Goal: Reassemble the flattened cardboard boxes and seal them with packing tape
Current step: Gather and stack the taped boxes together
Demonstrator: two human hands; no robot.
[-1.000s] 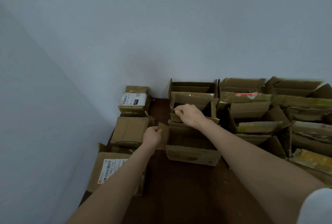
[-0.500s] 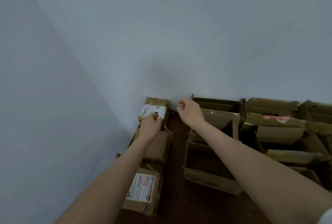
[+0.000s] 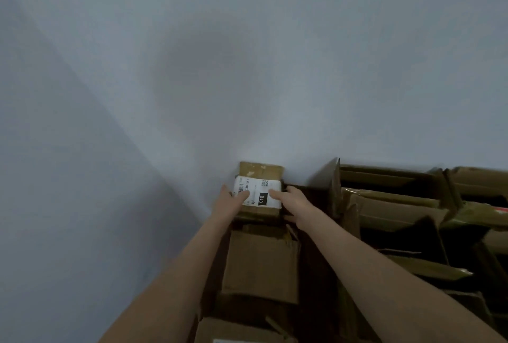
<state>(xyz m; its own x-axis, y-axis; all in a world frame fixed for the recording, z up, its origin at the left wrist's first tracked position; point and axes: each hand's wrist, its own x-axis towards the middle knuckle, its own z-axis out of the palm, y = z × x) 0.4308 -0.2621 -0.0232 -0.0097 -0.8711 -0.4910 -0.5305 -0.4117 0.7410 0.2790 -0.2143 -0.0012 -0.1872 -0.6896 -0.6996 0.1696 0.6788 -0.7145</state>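
Observation:
A small closed cardboard box (image 3: 260, 171) with a white shipping label stands against the wall at the far end of the left row. My left hand (image 3: 229, 201) grips its left side, thumb on the label. From the right, my right hand (image 3: 292, 201) grips the same box, thumb on the label and fingers down its right side. Nearer to me in that row lies a larger brown box (image 3: 261, 265) with its flaps closed. No packing tape is in view.
Several open cardboard boxes (image 3: 398, 205) with raised flaps fill the right side along the wall. Another labelled box (image 3: 236, 333) shows at the bottom edge. A dark wooden surface (image 3: 316, 274) runs between the rows. Grey walls meet in a corner at left.
Both hands left the open box in the middle and moved up left to the small labelled box by the wall. The view has swung closer to that corner.

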